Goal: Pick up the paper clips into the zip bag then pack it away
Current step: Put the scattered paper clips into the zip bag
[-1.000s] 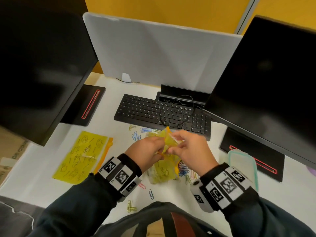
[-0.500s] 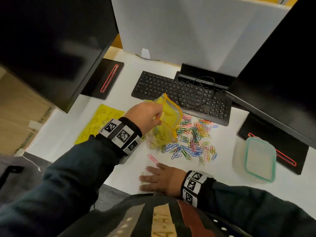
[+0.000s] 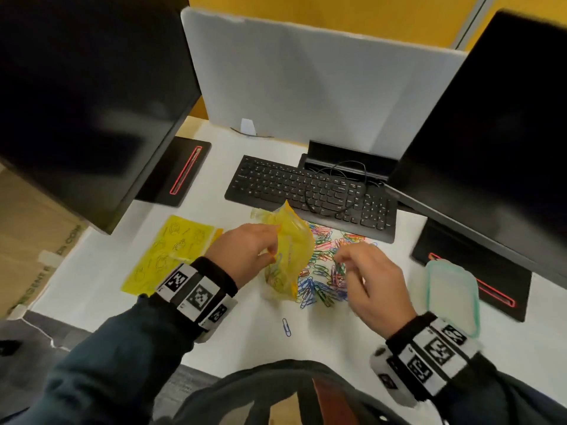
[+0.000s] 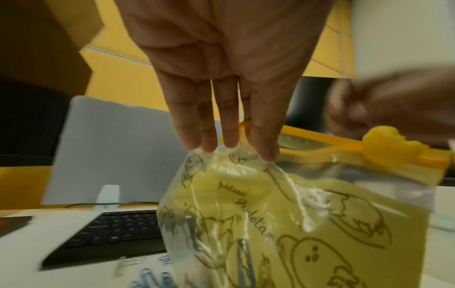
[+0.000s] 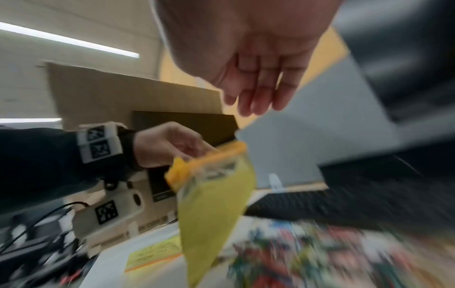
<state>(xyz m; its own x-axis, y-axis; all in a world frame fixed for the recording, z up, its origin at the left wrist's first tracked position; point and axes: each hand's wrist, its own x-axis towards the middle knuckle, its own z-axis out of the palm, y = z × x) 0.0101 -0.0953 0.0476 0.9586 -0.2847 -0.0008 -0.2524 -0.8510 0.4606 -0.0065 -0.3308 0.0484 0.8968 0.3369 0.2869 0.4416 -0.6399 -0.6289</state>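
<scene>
My left hand (image 3: 271, 251) pinches the top edge of a yellow printed zip bag (image 3: 294, 250), which hangs with its bottom on the white desk. In the left wrist view my fingers (image 4: 231, 150) press on the bag (image 4: 295, 214) just below its orange zip strip and slider (image 4: 384, 142). The bag's mouth gapes in the right wrist view (image 5: 214, 204). A pile of coloured paper clips (image 3: 322, 271) lies right of the bag. My right hand (image 3: 340, 259) hovers over the pile with loosely bent fingers (image 5: 256, 105) and nothing visible in them.
A second yellow zip bag (image 3: 171, 256) lies flat at the left. One blue clip (image 3: 286, 326) lies alone near the desk's front edge. A clear container with a teal lid (image 3: 451, 296) stands at the right. A black keyboard (image 3: 306, 194) and two monitors sit behind.
My right hand has lifted off the desk's front edge and moved up over the clip pile, close to the bag. My left hand still holds the bag.
</scene>
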